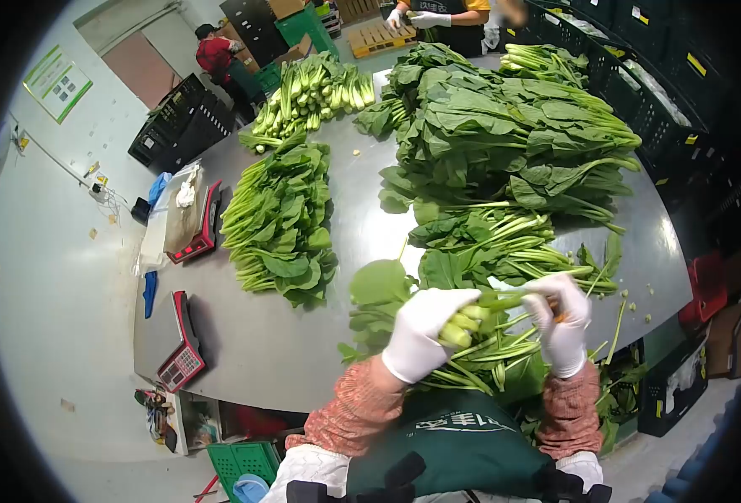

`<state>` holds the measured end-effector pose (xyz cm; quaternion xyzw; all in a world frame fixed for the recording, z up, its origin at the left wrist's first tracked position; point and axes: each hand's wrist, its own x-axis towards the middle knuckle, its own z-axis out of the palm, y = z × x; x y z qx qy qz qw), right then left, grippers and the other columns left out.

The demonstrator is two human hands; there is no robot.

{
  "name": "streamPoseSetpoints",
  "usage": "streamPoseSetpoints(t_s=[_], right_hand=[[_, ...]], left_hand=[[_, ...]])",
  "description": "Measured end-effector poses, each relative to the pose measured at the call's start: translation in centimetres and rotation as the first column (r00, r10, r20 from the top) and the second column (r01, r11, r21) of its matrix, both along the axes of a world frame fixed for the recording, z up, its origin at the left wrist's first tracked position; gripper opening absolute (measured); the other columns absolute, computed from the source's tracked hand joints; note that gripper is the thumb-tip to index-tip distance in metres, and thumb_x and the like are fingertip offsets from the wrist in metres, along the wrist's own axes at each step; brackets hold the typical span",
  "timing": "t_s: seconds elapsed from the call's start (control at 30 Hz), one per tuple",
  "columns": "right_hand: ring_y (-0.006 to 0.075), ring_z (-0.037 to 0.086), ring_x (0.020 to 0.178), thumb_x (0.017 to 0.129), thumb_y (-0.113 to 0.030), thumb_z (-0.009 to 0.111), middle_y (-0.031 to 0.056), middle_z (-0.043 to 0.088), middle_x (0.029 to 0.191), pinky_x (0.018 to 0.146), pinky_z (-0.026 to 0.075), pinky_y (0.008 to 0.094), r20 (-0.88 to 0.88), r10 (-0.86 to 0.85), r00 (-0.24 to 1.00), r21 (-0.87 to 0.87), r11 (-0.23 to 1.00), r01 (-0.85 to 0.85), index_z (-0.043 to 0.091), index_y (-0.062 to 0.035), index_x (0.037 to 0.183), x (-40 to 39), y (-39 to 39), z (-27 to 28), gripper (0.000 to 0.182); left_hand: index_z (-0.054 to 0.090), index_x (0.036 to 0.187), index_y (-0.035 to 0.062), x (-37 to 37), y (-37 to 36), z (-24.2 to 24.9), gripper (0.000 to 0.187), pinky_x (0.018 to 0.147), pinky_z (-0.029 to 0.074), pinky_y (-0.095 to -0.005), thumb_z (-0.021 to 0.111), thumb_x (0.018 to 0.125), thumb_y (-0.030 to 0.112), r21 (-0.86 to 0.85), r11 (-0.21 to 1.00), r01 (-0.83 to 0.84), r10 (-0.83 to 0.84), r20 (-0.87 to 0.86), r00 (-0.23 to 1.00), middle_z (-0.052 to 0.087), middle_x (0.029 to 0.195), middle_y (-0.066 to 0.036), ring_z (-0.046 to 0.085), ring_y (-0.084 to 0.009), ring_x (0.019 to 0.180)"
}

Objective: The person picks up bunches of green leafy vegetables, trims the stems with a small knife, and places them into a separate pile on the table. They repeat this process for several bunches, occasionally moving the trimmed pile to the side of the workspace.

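In the head view, my left hand (425, 331), in a white glove, is closed around a bunch of leafy greens (458, 327), its pale cut stem ends facing me. My right hand (561, 318), also gloved, is closed just to the right, its fingertips at a green stalk (507, 300) that reaches across from the bunch. A small orange-brown thing (560, 312) shows between its fingers, too hidden to name. Loose greens (513, 247) with long thin stems lie beyond and under both hands.
A tall heap of large leafy greens (504, 126) covers the far right of the metal table (261, 352). On the left lie a row of greens (282, 218) and pale-stemmed bunches (312, 92). Two red scales (182, 352) stand near the left edge. Two co-workers are at the back.
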<state>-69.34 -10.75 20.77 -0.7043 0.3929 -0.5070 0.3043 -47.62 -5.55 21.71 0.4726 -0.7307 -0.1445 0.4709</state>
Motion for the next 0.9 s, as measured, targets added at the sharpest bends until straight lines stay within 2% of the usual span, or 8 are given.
streamPoseSetpoints(t_s=[0.07, 0.2, 0.33, 0.47, 0.57, 0.6, 0.77, 0.9], right_hand=[[0.0134, 0.054, 0.065, 0.080, -0.003, 0.077, 0.0058, 0.063, 0.080, 0.060, 0.044, 0.0265, 0.068, 0.103, 0.992, 0.052, 0.993, -0.106, 0.068, -0.0020, 0.091, 1.9, 1.5, -0.4, 0.014], [0.0101, 0.054, 0.062, 0.084, -0.010, 0.077, 0.0057, 0.065, 0.081, 0.058, 0.043, 0.0236, 0.330, 0.082, 0.940, 0.258, 0.951, -0.173, 0.066, -0.0008, 0.093, 3.3, 2.7, -1.6, 0.017], [0.0057, 0.056, 0.075, 0.087, -0.005, 0.073, 0.0012, 0.060, 0.087, 0.066, 0.044, 0.0204, 0.138, 0.145, 0.980, 0.299, 0.937, -0.181, 0.064, 0.0000, 0.095, 3.0, 3.0, -1.5, 0.014], [0.0039, 0.053, 0.065, 0.087, -0.003, 0.067, -0.0021, 0.063, 0.074, 0.059, 0.044, 0.0209, 0.143, 0.031, 0.989, 0.373, 0.924, -0.083, 0.067, 0.0015, 0.086, 1.6, 2.3, -3.1, 0.004], [0.0316, 0.063, 0.082, 0.078, 0.000, 0.066, 0.0142, 0.062, 0.089, 0.071, 0.050, 0.0360, -0.330, -0.025, 0.943, 0.041, 0.998, 0.041, 0.066, -0.0042, 0.101, 0.5, 0.5, -4.5, 0.022], [0.0251, 0.064, 0.078, 0.086, -0.003, 0.066, 0.0129, 0.063, 0.089, 0.070, 0.049, 0.0319, -0.343, -0.052, 0.938, -0.008, 0.999, 0.053, 0.064, -0.0011, 0.098, 0.7, 0.4, -4.7, 0.012], [0.0285, 0.067, 0.085, 0.081, 0.004, 0.068, 0.0142, 0.068, 0.096, 0.077, 0.053, 0.0310, -0.255, 0.078, 0.964, 0.004, 0.997, -0.080, 0.067, -0.0032, 0.107, 2.4, 1.1, -3.7, 0.027], [0.0322, 0.067, 0.082, 0.080, -0.006, 0.065, 0.0129, 0.068, 0.094, 0.069, 0.053, 0.0395, -0.252, 0.111, 0.961, 0.035, 0.994, -0.106, 0.064, -0.0093, 0.108, 3.5, 1.3, -4.5, 0.028]], left_hand=[[0.068, 0.111, 0.0019, -1.0, 0.3, -0.1, 0.040, 0.066, 0.052, -0.0323, 0.068, 0.072, -0.005, 0.107, 0.985, 0.134, -0.112, -0.185, 0.976, 0.069, 0.083, -0.010, 0.066, -0.0243, 0.073], [0.070, 0.106, 0.0092, -0.4, 0.9, -1.2, 0.041, 0.072, 0.052, -0.0360, 0.078, 0.066, 0.006, 0.112, 0.993, 0.048, -0.041, -0.070, 0.997, 0.070, 0.089, -0.009, 0.065, -0.0276, 0.079], [0.071, 0.101, 0.0080, 0.1, 1.1, 0.1, 0.039, 0.069, 0.051, -0.0358, 0.072, 0.062, 0.003, 0.011, 0.998, -0.069, 0.065, 0.204, 0.977, 0.071, 0.086, -0.009, 0.065, -0.0283, 0.074], [0.072, 0.101, 0.0066, 2.8, 0.2, -0.7, 0.037, 0.069, 0.052, -0.0335, 0.072, 0.064, 0.001, -0.139, 0.952, -0.272, 0.298, 0.237, 0.925, 0.072, 0.087, -0.008, 0.066, -0.0247, 0.073], [0.072, 0.103, 0.0009, 3.7, 0.6, -0.8, 0.027, 0.072, 0.053, -0.0272, 0.073, 0.076, -0.003, 0.150, 0.969, -0.196, 0.208, -0.068, 0.976, 0.073, 0.090, -0.008, 0.069, -0.0151, 0.076], [0.071, 0.103, -0.0006, 3.3, 1.0, -0.9, 0.025, 0.074, 0.053, -0.0258, 0.074, 0.078, -0.002, 0.224, 0.961, -0.161, 0.183, -0.081, 0.980, 0.073, 0.091, -0.008, 0.068, -0.0130, 0.078], [0.070, 0.105, -0.0023, 1.6, 0.7, -1.5, 0.026, 0.075, 0.052, -0.0245, 0.075, 0.080, -0.001, 0.355, 0.935, -0.030, 0.071, -0.102, 0.992, 0.073, 0.092, -0.007, 0.065, -0.0098, 0.080], [0.070, 0.103, -0.0013, 0.9, 0.4, -1.4, 0.026, 0.072, 0.051, -0.0259, 0.077, 0.077, -0.001, 0.292, 0.956, -0.004, 0.018, -0.043, 0.999, 0.071, 0.090, -0.008, 0.064, -0.0117, 0.076]])
